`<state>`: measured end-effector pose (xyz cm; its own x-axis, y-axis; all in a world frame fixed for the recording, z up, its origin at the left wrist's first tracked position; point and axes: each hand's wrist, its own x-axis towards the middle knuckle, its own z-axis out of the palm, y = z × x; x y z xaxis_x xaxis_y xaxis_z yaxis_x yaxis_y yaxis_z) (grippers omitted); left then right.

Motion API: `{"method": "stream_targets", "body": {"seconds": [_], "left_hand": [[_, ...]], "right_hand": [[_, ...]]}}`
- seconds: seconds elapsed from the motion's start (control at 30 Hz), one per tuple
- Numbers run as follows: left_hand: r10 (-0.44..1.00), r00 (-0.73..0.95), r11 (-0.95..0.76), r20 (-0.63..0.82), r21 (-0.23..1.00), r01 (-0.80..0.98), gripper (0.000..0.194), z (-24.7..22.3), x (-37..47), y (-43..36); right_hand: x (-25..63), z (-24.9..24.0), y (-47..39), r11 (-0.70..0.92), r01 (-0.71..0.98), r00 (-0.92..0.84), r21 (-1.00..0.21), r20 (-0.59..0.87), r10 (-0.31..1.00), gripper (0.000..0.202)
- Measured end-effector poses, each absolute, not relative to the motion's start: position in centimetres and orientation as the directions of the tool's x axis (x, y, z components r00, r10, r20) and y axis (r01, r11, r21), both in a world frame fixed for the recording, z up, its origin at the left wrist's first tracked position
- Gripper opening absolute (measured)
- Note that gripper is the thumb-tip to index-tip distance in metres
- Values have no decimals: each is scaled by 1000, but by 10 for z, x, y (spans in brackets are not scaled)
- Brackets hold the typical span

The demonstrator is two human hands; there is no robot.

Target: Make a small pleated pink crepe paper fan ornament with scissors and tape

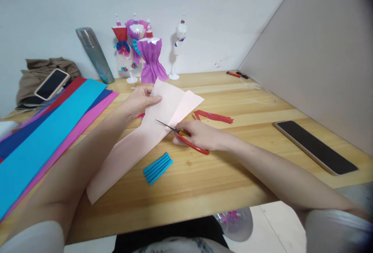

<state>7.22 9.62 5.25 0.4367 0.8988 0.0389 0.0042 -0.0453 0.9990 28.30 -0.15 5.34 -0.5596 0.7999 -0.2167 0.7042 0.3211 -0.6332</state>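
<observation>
My left hand (142, 101) pinches the upper left part of a long pale pink crepe paper sheet (128, 150) between thumb and fingers. The sheet is partly cut and slants across the table, its lower end close to my left forearm. In my right hand (201, 134) is a pair of scissors (190, 144) with red handles. Their dark blades lie over the pink paper at the cut, pointing left; whether they are parted is hard to make out. Just below rests a small pleated piece of blue paper (158, 168). A red paper strip (214, 117) lies beyond my right hand.
Long coloured paper sheets (58, 136) are stacked at left, near a phone (52, 84) on brown cloth (32, 76). A bottle (94, 55) and several small dress forms (151, 57) stand by the wall. Another dark phone-like device (316, 146) lies right. Below the edge is a clear container (237, 226).
</observation>
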Motion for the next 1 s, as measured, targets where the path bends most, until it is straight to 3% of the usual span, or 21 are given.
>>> {"method": "stream_targets", "body": {"seconds": [0.33,0.63,0.77,1.0], "left_hand": [[899,438,-9,13,1000,-12,24,50,73,99],[901,432,19,-17,1000,-1,24,47,74,101],[906,423,20,-17,1000,-5,24,46,74,102],[897,441,-2,26,999,-54,19,44,74,103]], "right_hand": [[281,56,-3,336,755,-539,-564,-240,808,34],[284,53,-4,269,712,-542,-649,-265,797,22],[285,52,-3,326,719,-552,-613,-221,804,17],[286,55,-2,412,727,-599,-549,-213,772,33]]}}
